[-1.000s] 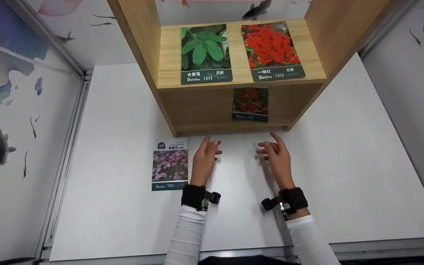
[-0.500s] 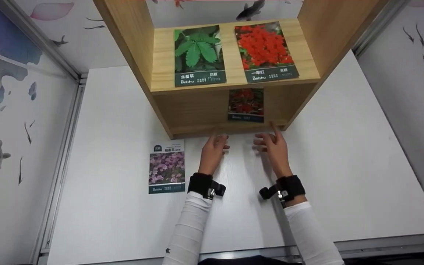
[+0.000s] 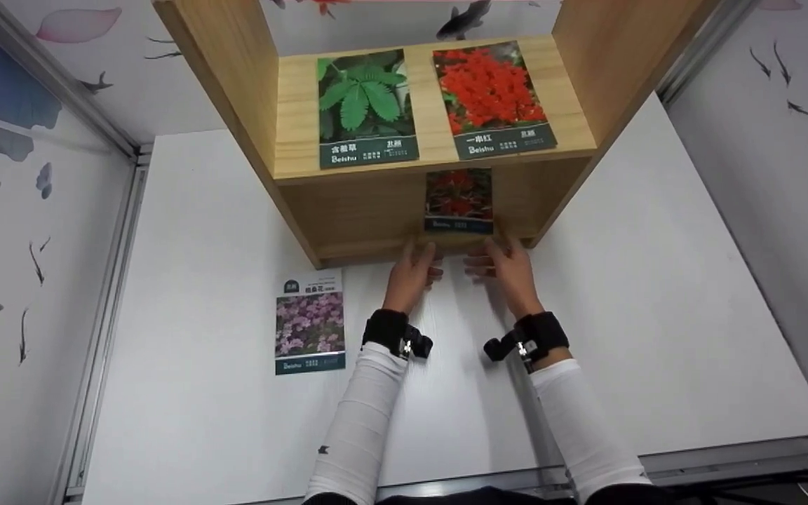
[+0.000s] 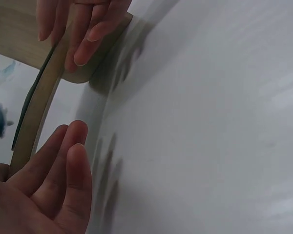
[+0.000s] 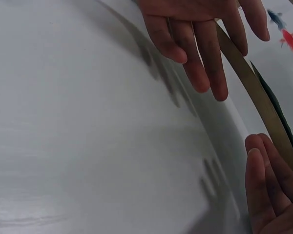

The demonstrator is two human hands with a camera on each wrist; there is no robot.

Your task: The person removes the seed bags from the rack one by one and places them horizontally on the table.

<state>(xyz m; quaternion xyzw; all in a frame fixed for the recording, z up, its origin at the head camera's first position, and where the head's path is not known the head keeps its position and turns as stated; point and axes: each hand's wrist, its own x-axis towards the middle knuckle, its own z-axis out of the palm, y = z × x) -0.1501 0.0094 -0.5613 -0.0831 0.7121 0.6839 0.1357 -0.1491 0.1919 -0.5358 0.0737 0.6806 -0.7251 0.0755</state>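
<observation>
Here are both hands at the front of the wooden rack's lower board [image 3: 365, 250], the left hand [image 3: 409, 279] and the right hand [image 3: 509, 277] just apart, palms turned toward each other, fingers loosely extended with a gentle bend. And right beyond them, between the two, lies the red-flower packet [image 3: 459, 200] on that board: spiky red blooms, thin pale-green blades among dark leaves, then a deep blue-green band with white print along the near end, its top end hidden under the upper shelf [image 3: 425, 105]. Edge-on, it's only a dark sliver. Whether any fingertip touches board or packet, I can't quite tell from here. Left of the left hand, flat on the white table [image 3: 200, 301], there's the purple-flower packet [image 3: 310, 324], pale-topped, teal-banded, all small mauve blossoms.
</observation>
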